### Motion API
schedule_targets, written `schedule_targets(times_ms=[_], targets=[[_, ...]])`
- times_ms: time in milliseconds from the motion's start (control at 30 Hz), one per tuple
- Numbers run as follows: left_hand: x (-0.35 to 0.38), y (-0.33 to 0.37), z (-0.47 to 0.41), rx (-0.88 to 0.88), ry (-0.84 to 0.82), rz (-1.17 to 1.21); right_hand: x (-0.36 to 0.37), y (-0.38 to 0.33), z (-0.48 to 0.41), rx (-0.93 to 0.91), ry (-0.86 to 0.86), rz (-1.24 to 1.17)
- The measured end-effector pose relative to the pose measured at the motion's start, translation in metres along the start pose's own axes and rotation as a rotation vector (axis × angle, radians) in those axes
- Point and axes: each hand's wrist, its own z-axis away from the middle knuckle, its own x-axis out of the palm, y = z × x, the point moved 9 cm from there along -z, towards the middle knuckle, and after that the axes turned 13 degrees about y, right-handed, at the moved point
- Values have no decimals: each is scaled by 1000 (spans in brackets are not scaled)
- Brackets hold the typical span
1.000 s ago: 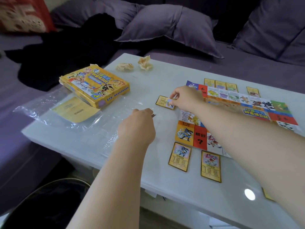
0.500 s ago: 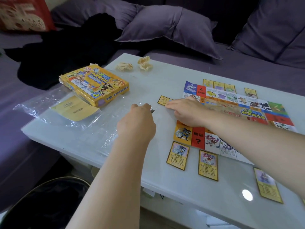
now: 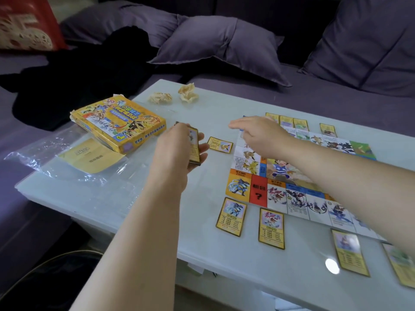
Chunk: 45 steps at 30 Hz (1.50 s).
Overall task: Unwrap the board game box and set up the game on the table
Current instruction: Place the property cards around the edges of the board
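Holding a deck [image 3: 193, 146] in my left hand [image 3: 177, 149]; right hand [image 3: 258, 135] open, empty, above board [image 3: 292, 176]. Counts: one yellow box [image 3: 119, 127], two wads [image 3: 173, 96].

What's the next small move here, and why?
Probably bring the right hand across to the stack of cards in the left hand's grip and take the top one. The right hand is open and empty above the board, a card already lies off the board's left edge, and other cards line its near and far edges.
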Motion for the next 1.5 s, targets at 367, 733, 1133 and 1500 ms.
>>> schedule_targets(times_ms=[367, 733, 1133, 1500], targets=[[5, -2, -1, -60, -40, 202, 59, -25, 25, -130, -260, 139], [13, -7, 3, -73, -149, 208, -16, -16, 12, 171, 78, -358], [44, -17, 30, 29, -440, -72, -47, -8, 41, 507, -78, -954], [53, -25, 38, 37, -460, -193, -50, -13, 50, 494, -144, -793]])
